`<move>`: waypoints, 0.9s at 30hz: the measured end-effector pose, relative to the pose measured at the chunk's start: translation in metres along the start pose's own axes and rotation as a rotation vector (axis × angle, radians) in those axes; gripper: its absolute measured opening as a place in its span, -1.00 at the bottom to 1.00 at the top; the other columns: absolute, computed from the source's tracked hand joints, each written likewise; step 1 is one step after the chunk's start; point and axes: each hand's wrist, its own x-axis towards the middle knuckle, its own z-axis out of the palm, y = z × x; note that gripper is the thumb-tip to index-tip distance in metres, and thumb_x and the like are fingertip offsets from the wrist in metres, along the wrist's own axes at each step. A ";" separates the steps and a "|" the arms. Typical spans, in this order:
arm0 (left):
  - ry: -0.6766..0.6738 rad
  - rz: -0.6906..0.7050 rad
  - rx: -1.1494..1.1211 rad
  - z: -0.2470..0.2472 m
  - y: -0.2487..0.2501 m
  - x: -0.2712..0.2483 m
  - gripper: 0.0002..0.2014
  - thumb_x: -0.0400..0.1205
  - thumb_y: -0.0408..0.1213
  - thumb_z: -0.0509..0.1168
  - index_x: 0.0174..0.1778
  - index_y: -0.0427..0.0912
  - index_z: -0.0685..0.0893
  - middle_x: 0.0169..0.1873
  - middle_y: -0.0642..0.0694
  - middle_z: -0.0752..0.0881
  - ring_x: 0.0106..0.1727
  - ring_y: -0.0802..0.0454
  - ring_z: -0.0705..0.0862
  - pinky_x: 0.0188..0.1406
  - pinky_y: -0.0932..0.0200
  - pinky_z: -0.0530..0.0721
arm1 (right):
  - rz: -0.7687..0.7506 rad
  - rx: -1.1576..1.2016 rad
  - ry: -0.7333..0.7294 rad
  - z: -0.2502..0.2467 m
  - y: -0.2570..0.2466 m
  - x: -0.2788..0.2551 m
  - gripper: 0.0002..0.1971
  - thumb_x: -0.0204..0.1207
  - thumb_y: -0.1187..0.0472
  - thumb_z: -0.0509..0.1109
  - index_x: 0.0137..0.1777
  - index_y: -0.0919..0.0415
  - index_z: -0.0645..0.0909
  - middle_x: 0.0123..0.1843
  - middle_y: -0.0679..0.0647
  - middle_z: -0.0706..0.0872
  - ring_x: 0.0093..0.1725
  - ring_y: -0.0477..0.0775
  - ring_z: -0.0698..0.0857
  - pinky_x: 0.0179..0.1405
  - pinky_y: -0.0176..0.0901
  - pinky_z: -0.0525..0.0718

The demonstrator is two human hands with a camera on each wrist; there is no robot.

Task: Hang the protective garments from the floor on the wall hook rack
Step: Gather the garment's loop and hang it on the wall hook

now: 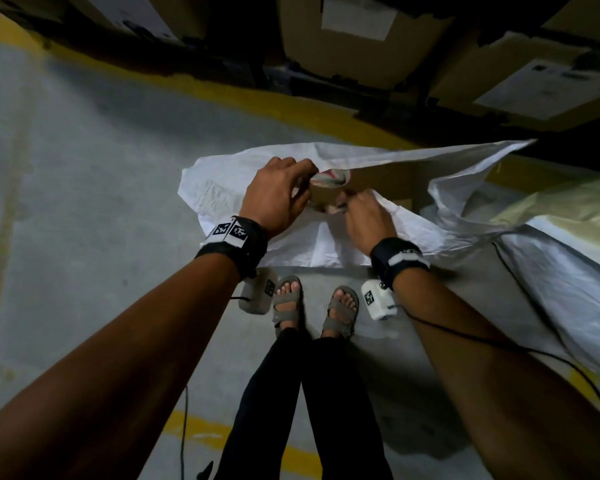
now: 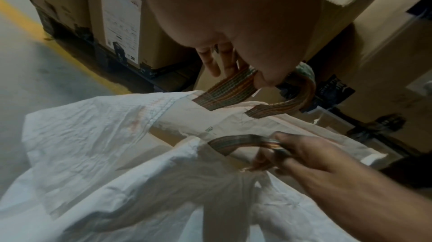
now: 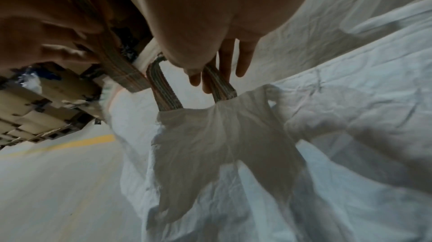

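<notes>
White cloth thing (image 1: 291, 233) held up by both hands, over the floor (image 1: 84, 168).
L hand (image 1: 278, 195) curls tight round one striped strap (image 2: 230, 89); R hand (image 1: 368, 220) pinches the other strap (image 3: 221, 84), right next to it. Cloth hangs under the hands. Brown boxes (image 1: 357, 36) sit past the fingertips.

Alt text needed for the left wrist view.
Left hand and right hand each grip a striped webbing loop sewn to a white woven fabric item, above a grey floor; cardboard boxes stand behind.
</notes>
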 end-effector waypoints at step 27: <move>-0.531 0.070 0.278 -0.089 0.137 -0.149 -0.62 0.65 0.05 0.36 0.36 0.03 0.72 0.08 -0.22 0.77 0.10 -0.30 0.78 0.01 -0.03 0.70 | -0.188 0.067 -0.259 -0.084 -0.060 -0.202 -0.29 0.52 0.26 0.45 0.63 -0.04 0.27 0.64 -0.06 0.40 0.51 0.18 0.51 0.45 0.13 0.58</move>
